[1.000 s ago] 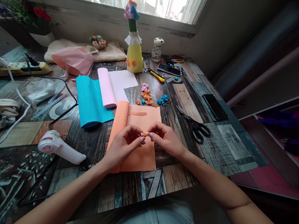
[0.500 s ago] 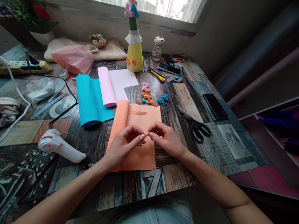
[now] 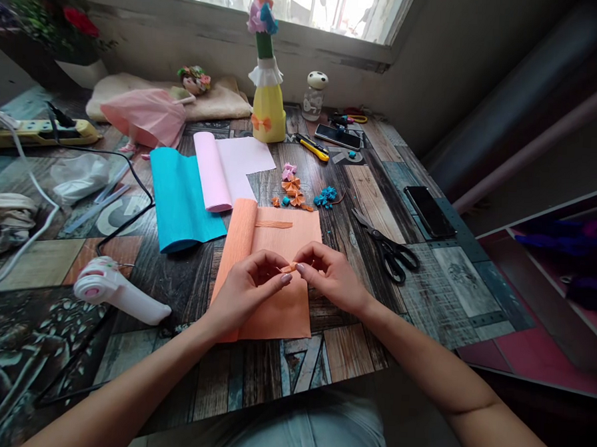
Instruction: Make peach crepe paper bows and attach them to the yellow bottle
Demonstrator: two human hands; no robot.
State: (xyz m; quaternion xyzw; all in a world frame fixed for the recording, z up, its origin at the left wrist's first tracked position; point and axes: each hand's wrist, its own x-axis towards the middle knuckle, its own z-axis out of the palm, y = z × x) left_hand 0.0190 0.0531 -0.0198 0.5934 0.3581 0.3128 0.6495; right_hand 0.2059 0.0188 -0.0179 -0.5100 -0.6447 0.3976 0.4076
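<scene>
Orange crepe sheet (image 3: 269, 302), turquoise roll (image 3: 179, 200), pale pink roll (image 3: 216, 172), black scissors (image 3: 390, 249).

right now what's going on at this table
A person pinches a small orange paper piece between the left hand and right hand, just above an orange crepe sheet on the table. Finished little paper flowers lie beyond it, scissors to the right, a glue gun to the left.

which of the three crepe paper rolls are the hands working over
The orange roll, nearest the table's front edge. Both the left hand and right hand pinch a small orange piece above it; the blue roll and pink roll lie farther back.
</scene>
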